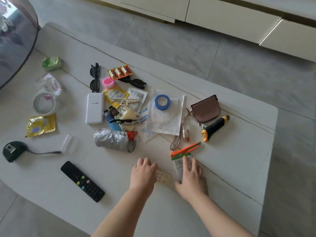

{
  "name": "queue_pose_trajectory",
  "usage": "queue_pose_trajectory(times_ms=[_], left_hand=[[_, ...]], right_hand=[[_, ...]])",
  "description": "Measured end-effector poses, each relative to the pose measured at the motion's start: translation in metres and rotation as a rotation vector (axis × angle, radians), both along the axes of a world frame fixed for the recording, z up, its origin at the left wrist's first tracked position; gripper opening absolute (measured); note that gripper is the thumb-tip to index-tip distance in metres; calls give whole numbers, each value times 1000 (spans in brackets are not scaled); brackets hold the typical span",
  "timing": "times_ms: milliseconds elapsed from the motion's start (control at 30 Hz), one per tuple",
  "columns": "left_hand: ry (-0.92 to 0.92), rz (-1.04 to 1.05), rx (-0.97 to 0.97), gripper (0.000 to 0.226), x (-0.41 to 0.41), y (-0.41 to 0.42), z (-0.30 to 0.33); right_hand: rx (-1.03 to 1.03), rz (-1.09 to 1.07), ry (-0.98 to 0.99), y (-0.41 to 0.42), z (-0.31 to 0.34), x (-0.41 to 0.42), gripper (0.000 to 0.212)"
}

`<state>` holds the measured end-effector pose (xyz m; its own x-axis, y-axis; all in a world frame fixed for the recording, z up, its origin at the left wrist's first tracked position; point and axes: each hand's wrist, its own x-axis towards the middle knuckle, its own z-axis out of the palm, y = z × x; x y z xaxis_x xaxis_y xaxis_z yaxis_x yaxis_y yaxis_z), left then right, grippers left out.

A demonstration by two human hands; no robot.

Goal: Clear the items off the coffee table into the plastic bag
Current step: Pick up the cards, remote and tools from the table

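A pale coffee table with thin dark veins stood on grey floor tiles; cream cabinets lined the far wall. From left: a tape measure, a remote, a central heap with a white power bank. The left hand lay relaxed, fingers on a small card. The right hand pressed flat on a clear packet. No plastic bag was identifiable.
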<state>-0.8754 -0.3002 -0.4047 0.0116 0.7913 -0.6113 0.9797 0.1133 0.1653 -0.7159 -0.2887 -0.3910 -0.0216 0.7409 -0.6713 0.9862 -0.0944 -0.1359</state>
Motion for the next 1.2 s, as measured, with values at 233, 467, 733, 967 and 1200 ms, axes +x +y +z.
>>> queue_pose_trajectory(times_ms=[233, 467, 733, 967, 1200], left_hand=[[-181, 273, -164, 31, -1, -14, 27], [-522, 823, -126, 20, -16, -31, 83], [-805, 1358, 100, 15, -50, -64, 180], [-905, 1612, 292, 15, -111, -126, 250], [-957, 1907, 525, 33, -172, -211, 292]], right_hand=[[-30, -606, 280, 24, 27, 2, 18], [-70, -822, 477, 32, 75, 3, 7], [-145, -535, 663, 28, 170, -51, 5], [-288, -286, 806, -6, 235, -142, 11], [-446, -57, 852, -71, 275, -238, 21]])
